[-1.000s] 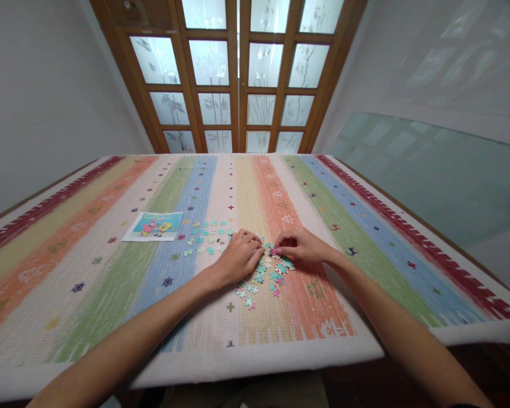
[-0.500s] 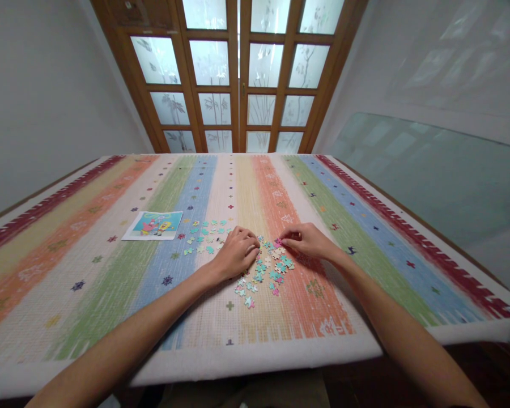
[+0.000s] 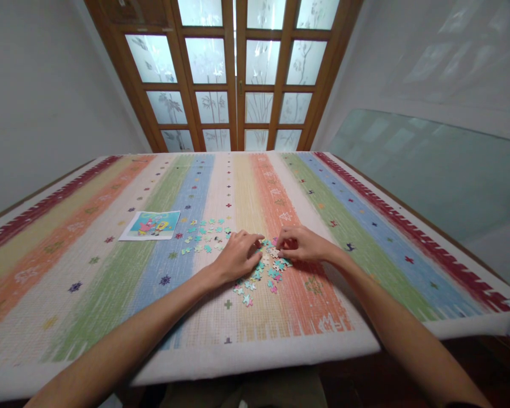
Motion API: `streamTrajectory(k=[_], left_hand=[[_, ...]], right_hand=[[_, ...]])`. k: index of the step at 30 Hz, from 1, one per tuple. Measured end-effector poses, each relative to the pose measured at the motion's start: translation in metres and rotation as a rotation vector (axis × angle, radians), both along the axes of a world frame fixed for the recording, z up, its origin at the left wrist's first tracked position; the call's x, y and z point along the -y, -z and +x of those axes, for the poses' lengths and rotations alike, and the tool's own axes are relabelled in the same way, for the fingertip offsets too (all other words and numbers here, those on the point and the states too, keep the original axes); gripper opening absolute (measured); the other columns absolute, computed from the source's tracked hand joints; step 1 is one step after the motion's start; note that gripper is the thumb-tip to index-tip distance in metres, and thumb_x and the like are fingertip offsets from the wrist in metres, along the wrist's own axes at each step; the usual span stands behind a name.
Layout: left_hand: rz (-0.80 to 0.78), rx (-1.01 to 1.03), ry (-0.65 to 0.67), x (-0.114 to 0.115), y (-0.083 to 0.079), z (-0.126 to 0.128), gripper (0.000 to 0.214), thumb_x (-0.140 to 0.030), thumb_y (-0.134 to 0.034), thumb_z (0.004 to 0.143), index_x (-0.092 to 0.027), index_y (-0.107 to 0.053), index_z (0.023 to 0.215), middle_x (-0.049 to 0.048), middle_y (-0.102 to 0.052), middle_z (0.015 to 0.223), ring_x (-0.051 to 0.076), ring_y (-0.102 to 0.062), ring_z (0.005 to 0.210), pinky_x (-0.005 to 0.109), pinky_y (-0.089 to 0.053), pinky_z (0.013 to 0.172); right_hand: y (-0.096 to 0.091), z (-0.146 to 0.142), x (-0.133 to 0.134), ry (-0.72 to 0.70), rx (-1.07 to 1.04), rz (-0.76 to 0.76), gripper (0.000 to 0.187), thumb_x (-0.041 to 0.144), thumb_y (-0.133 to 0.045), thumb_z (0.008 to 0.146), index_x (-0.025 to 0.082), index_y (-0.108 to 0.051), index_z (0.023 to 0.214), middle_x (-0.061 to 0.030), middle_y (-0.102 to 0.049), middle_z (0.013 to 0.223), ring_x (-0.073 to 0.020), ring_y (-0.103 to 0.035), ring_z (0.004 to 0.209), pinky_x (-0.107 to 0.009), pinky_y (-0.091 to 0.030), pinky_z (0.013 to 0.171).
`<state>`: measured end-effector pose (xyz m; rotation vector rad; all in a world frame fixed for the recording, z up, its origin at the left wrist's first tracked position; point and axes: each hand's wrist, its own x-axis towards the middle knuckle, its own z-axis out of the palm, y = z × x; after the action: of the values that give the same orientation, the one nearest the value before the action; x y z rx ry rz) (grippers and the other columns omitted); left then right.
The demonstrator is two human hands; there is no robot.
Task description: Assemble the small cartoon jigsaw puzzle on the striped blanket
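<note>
A loose pile of jigsaw pieces (image 3: 273, 272), mostly teal and cream with some pink, lies between my two hands on the striped tablecloth (image 3: 255, 323). My left hand (image 3: 239, 256) rests at the pile's left side, thumb and fingers apart, with nothing visible in it. At the right edge of the pile, my right hand (image 3: 302, 244) has its thumb and forefinger brought together on a jigsaw piece, mostly hidden by the fingertips. Beyond my left hand, several separate jigsaw pieces (image 3: 203, 230) are spread out in rough rows.
A picture card (image 3: 152, 225) with cartoon figures on a blue ground lies left of the spread pieces. Past the table's far edge stand wooden doors (image 3: 237, 90) with frosted panes. A pale green glass panel (image 3: 425, 164) leans along the right wall.
My left hand's thumb and fingers have parted more. My right hand has shifted slightly towards me, its fingertips off the pink piece at the pile's top. The view has moved slightly.
</note>
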<state>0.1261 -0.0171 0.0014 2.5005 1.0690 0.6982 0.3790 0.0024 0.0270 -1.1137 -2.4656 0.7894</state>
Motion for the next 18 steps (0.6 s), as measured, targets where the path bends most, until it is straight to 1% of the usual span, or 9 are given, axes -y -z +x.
streamTrajectory(k=[3, 5, 9, 12, 15, 18], left_hand=[[0.077, -0.043, 0.016, -0.001, 0.0, 0.004, 0.03, -0.026, -0.054, 0.098, -0.02, -0.064, 0.126, 0.0104, -0.07, 0.119, 0.029, -0.055, 0.113, 0.05, -0.045, 0.099], [0.123, -0.082, 0.021, -0.002, 0.001, 0.006, 0.029, -0.027, -0.051, 0.099, -0.021, -0.067, 0.123, 0.01, -0.069, 0.124, 0.03, -0.052, 0.116, 0.052, -0.043, 0.099], [0.157, -0.114, 0.01, -0.003, 0.002, 0.006, 0.026, -0.027, -0.049, 0.1, -0.021, -0.072, 0.111, 0.0091, -0.07, 0.118, 0.03, -0.052, 0.114, 0.051, -0.042, 0.097], [0.169, -0.097, 0.004, -0.004, 0.001, 0.004, 0.023, -0.026, -0.051, 0.099, -0.019, -0.073, 0.103, 0.0086, -0.071, 0.114, 0.029, -0.052, 0.112, 0.05, -0.042, 0.096], [0.16, -0.097, 0.008, -0.004, -0.001, 0.002, 0.021, -0.025, -0.052, 0.098, -0.019, -0.072, 0.096, 0.0082, -0.071, 0.113, 0.029, -0.052, 0.111, 0.049, -0.042, 0.096], [0.151, -0.094, 0.009, -0.003, -0.002, 0.002, 0.021, -0.025, -0.051, 0.098, -0.021, -0.071, 0.098, 0.0082, -0.07, 0.112, 0.029, -0.053, 0.109, 0.049, -0.043, 0.096]], right_hand=[[-0.001, 0.001, 0.0, -0.009, 0.005, 0.001, 0.003, 0.023, -0.074, 0.08, 0.021, -0.071, 0.08, -0.0025, -0.063, 0.077, -0.016, -0.056, 0.069, -0.031, -0.043, 0.065], [-0.002, 0.0, 0.001, 0.002, 0.003, 0.012, 0.005, 0.024, -0.075, 0.081, 0.02, -0.072, 0.081, -0.0025, -0.062, 0.077, -0.0161, -0.055, 0.069, -0.031, -0.044, 0.066], [0.002, -0.009, 0.003, 0.115, -0.018, 0.09, 0.013, 0.03, -0.071, 0.09, 0.019, -0.076, 0.092, -0.0057, -0.063, 0.087, -0.0179, -0.057, 0.076, -0.035, -0.046, 0.073], [0.009, -0.017, 0.003, 0.167, -0.025, 0.13, 0.013, 0.027, -0.07, 0.091, 0.019, -0.078, 0.097, -0.0082, -0.062, 0.094, -0.0202, -0.059, 0.085, -0.037, -0.047, 0.081], [0.013, -0.02, 0.002, 0.162, -0.024, 0.121, 0.008, 0.022, -0.071, 0.089, 0.019, -0.077, 0.093, -0.0077, -0.061, 0.093, -0.0215, -0.06, 0.088, -0.038, -0.047, 0.084], [0.013, -0.021, 0.001, 0.148, -0.029, 0.107, 0.005, 0.017, -0.069, 0.086, 0.02, -0.074, 0.085, -0.0064, -0.06, 0.089, -0.0218, -0.059, 0.088, -0.038, -0.047, 0.083]])
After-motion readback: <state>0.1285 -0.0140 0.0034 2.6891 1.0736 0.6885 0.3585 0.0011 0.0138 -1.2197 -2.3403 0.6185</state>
